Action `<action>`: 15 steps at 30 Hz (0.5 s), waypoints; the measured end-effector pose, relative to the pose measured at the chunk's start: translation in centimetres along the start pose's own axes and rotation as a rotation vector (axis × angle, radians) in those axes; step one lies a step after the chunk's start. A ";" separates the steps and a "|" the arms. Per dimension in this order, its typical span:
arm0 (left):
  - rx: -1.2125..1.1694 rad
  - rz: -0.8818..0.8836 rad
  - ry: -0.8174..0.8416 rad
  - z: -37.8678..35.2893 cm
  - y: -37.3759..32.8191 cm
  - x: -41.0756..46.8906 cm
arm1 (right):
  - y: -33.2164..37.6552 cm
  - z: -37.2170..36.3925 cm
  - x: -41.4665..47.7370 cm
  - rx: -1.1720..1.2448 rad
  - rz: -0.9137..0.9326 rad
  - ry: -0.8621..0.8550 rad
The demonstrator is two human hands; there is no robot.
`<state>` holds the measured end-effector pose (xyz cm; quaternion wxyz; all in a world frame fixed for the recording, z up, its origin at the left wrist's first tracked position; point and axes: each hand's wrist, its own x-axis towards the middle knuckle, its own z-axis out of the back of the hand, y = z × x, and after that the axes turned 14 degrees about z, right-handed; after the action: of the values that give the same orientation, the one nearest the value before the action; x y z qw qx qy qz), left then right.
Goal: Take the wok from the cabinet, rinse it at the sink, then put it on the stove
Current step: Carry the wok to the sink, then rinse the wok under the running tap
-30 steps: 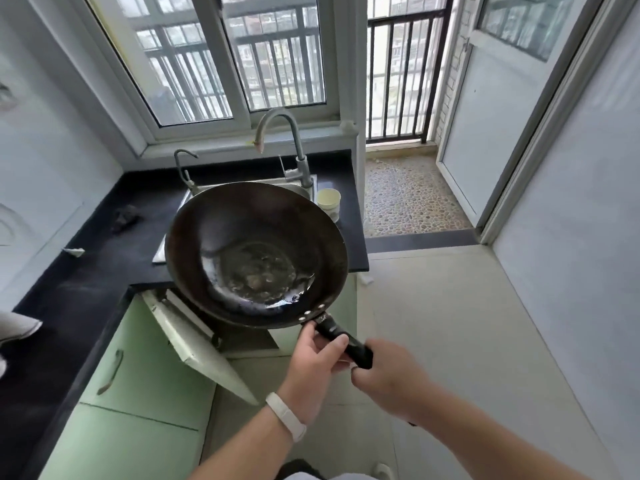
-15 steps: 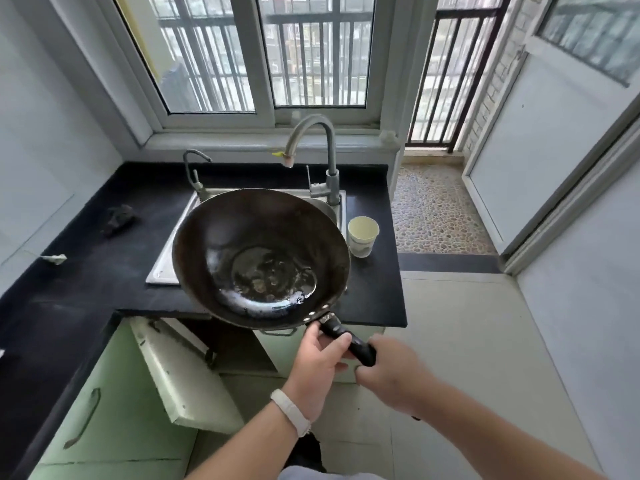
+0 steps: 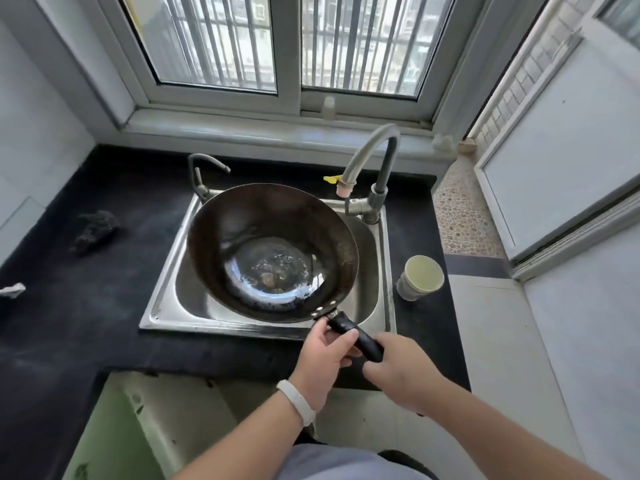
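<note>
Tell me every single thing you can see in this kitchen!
wok: one, dark, held over the sink
sink: one, silver, set in the counter
counter: one, black, under the window
tall tap: one, grey, sink's back right
small tap: one, silver, sink's back left
cup: one, pale, on the counter right of the sink
scrubber: one, black, on the counter left of the sink
window: one, white-framed, behind the counter
cabinet: one, green, below the counter
left hand: one, white wristband, grips the wok's handle
right hand: one, bare, grips the handle's end
</note>
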<state>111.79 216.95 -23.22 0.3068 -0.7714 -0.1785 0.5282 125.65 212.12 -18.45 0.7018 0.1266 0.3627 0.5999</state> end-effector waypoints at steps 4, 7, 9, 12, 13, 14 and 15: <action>-0.002 0.047 0.021 0.7 -1.2 1.2 | 0.1 0.2 1.6 -0.015 -0.026 0.002; 0.022 0.086 0.027 0.7 -1.8 1.7 | -0.2 0.4 2.1 -0.009 -0.028 -0.003; 0.051 0.110 0.028 0.5 -2.1 1.7 | -0.7 0.6 2.3 0.002 -0.031 0.001; 0.174 0.121 0.037 0.2 -2.8 1.7 | -1.5 1.1 2.8 0.010 -0.015 0.025; 0.216 0.119 0.034 0.2 -3.1 1.7 | -1.7 1.3 3.0 0.008 -0.005 0.037; 0.247 0.120 0.019 0.2 -3.3 1.6 | -2.0 1.6 3.3 0.005 0.007 0.050; 0.274 0.123 -0.012 0.2 -3.5 1.5 | -2.3 1.9 3.5 0.000 0.016 0.063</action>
<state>112.37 220.48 -22.02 0.3753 -0.7286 -0.0589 0.5699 128.66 215.29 -19.79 0.6852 0.1103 0.3836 0.6093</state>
